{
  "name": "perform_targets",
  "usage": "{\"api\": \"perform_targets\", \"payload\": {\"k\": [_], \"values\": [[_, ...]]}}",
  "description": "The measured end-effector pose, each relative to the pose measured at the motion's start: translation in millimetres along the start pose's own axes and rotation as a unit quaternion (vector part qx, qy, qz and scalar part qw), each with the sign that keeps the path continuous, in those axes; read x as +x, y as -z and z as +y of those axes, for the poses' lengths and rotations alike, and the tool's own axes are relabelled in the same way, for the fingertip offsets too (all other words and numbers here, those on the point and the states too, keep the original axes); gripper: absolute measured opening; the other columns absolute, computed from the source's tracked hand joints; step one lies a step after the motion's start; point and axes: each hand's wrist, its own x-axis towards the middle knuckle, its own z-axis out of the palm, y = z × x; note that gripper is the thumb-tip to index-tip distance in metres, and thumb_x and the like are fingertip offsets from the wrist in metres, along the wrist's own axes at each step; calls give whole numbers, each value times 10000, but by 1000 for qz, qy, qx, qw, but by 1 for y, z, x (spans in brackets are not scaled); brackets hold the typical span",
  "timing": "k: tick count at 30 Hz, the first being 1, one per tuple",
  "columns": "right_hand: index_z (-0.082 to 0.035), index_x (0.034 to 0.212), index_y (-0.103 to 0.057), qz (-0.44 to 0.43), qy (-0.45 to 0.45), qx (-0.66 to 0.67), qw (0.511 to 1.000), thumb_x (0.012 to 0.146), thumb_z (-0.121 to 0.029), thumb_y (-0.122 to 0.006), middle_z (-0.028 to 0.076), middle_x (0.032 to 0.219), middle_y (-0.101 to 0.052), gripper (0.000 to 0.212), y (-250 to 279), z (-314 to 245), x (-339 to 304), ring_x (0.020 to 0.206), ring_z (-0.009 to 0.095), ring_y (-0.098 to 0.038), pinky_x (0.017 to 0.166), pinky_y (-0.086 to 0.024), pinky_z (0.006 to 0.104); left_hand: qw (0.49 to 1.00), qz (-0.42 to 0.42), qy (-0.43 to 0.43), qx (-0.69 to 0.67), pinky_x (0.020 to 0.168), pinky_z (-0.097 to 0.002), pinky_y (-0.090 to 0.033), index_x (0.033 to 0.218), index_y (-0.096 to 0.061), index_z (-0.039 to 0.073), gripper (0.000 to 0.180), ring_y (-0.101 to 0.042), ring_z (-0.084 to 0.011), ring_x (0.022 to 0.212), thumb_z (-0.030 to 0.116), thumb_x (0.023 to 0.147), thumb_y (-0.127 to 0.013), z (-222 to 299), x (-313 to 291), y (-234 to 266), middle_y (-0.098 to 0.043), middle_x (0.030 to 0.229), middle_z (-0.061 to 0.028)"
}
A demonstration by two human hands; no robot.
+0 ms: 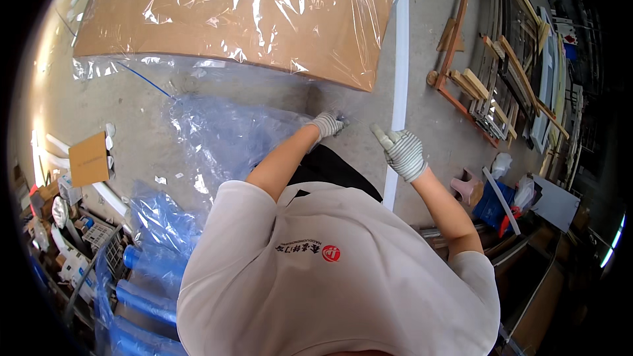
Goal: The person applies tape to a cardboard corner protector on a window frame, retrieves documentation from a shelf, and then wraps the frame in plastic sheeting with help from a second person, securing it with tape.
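Observation:
A large cardboard box [217, 23] wrapped in shiny clear film lies ahead of me on the floor. My left hand [326, 126], in a striped work glove, is closed at the box's near side, on the edge of a loose sheet of clear plastic film [237, 132]. The sheet spreads leftward over the floor from that hand. Something small and dark shows at its fingertips, too small to name. To the right, my right hand [404, 153], gloved likewise, holds nothing, its fingers stretched out and apart above the floor beside a long white strip [399, 79].
On the right stand a reddish metal frame [452, 39] and stacked wooden bars [517, 72]. A pink stool [467, 186] and a blue bag [491, 207] are nearer. Blue plastic-wrapped rolls [148, 300] and a small cardboard piece [89, 159] lie on the left.

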Motion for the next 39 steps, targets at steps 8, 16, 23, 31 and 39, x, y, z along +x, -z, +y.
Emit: {"api": "perform_targets", "payload": {"k": [8,16,23,31,39], "values": [[-100,1069,-548,-190,-60,-25,980,829,-154,-414,103,800,-628,279,-90,15,67,732,260,-625,599,-475,401,994,-43,36,-93,404,-237,-336,708,-578,46,310,-419,-103,436,325,835,-533,73,-107,3,-519,576,-29],[-78,1006,-632,-441,-276,83,850,840,-256,-438,152,987,-621,312,-153,98,-127,918,309,-594,767,-470,422,893,303,174,-283,483,-289,-457,710,-552,64,316,-367,-121,401,317,889,-486,-54,-236,99,-380,480,-2],[45,911,-534,92,-556,574,594,792,-222,-515,160,670,-601,293,-168,126,-24,457,201,-521,433,-465,376,910,274,249,-184,515,-312,-440,745,-559,62,330,-390,-156,414,331,902,-453,-48,-260,95,-351,465,-7],[-30,1034,-562,326,-382,796,336,874,-207,-462,93,772,-635,258,-85,218,191,481,105,-517,406,-423,246,913,304,239,-126,451,-290,-412,749,-578,52,267,-378,-106,419,280,877,-525,-6,-252,52,-389,477,9],[-30,1088,-541,141,-284,623,715,909,-211,-410,10,928,-599,286,-142,257,363,777,162,-527,722,-427,280,800,514,209,-230,392,-232,-344,798,-576,63,302,-509,-122,469,338,886,-490,117,-187,-1,-542,583,-39]]}}
